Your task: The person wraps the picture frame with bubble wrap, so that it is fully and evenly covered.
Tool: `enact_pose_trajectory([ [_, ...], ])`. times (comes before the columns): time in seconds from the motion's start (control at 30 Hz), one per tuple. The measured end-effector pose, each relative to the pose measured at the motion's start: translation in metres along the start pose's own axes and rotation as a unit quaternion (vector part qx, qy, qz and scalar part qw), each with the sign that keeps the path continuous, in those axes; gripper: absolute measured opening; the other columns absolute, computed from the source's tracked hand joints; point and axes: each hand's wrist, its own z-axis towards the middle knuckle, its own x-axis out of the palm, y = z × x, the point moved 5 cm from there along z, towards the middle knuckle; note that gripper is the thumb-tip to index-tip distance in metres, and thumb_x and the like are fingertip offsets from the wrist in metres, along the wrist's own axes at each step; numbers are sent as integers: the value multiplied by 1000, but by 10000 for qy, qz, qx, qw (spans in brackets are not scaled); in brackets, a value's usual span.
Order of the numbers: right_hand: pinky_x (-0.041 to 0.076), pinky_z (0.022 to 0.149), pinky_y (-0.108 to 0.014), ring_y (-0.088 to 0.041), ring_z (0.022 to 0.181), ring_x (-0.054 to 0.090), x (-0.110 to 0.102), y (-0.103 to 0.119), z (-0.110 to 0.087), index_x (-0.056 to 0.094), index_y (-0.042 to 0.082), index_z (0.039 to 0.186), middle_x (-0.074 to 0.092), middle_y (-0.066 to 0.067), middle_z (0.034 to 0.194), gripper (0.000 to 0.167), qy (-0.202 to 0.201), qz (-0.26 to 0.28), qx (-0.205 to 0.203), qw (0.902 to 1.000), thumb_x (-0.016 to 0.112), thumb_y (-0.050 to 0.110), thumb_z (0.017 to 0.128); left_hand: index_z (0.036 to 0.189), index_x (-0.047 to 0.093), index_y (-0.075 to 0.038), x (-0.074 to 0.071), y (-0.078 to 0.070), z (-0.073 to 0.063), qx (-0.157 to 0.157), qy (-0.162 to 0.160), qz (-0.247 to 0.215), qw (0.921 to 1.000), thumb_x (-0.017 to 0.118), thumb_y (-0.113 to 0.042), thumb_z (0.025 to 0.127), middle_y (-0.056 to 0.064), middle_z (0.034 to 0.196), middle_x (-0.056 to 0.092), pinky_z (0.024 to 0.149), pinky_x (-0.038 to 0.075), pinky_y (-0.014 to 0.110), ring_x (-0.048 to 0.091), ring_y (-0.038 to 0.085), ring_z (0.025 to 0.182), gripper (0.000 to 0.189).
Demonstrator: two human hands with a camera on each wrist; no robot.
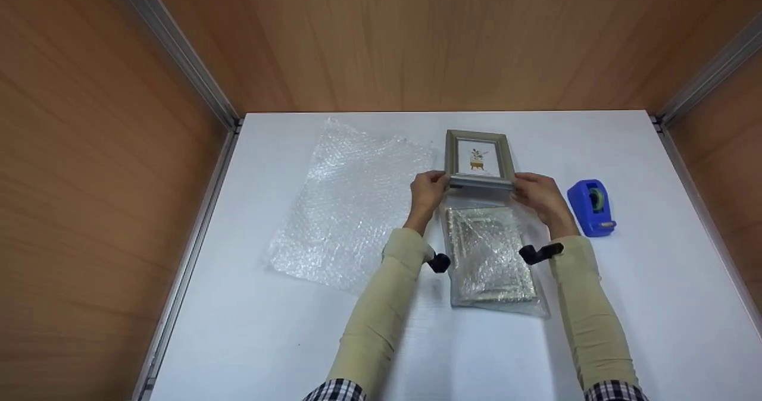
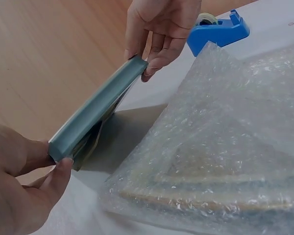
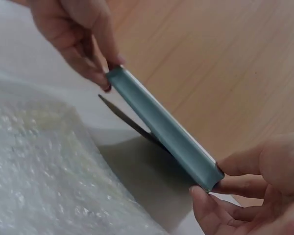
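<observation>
A picture frame (image 1: 479,181) with a small plant picture inside is held by both hands at its two near corners. My left hand (image 1: 427,194) pinches the left corner, thumb and fingers on either side of the edge. At the right corner, my right hand (image 1: 540,197) pinches in the same way. In the right wrist view the frame (image 3: 164,129) is tilted off the table, and a thin stand flap (image 3: 130,120) sticks out from its back. Just nearer lies another frame wrapped in bubble wrap (image 1: 491,258); its details are blurred by the wrap.
A flat sheet of bubble wrap (image 1: 357,210) lies on the white table (image 1: 238,329) to the left. A blue tape dispenser (image 1: 589,210) stands to the right. Wooden panels (image 1: 405,44) close off the back and sides.
</observation>
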Motion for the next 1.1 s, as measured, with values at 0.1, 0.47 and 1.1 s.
enact_pose_trajectory([
  [0.1, 53, 88, -18, -3, 86, 61, -1, -1, -3, 35, -6, 144, 63, 7, 90, 53, -93, 121, -3, 9999, 52, 13, 98, 104, 73, -2, -1, 0, -1, 117, -39, -108, 9999, 63, -18, 93, 9, 92, 73, 66, 54, 19, 67, 11, 77, 22],
  [0.47, 53, 85, -17, 1, 86, 62, 1, 7, -15, 42, -4, 140, 66, -5, 108, 47, -491, -2, -415, 9979, 52, 13, 98, 106, 73, -2, -6, -3, -9, 205, -20, -630, 9978, 65, -17, 91, 10, 99, 74, 75, 55, 19, 71, 13, 87, 22],
  [1.1, 47, 100, -25, -24, 127, 52, 54, 18, -12, 46, 4, 140, 48, -17, 143, 44, -201, 1, -829, 9964, 53, 13, 98, 109, 72, -6, -56, 13, -23, 190, -582, -1122, 9918, 66, -16, 90, 6, 102, 74, 85, 55, 27, 70, 12, 93, 22],
])
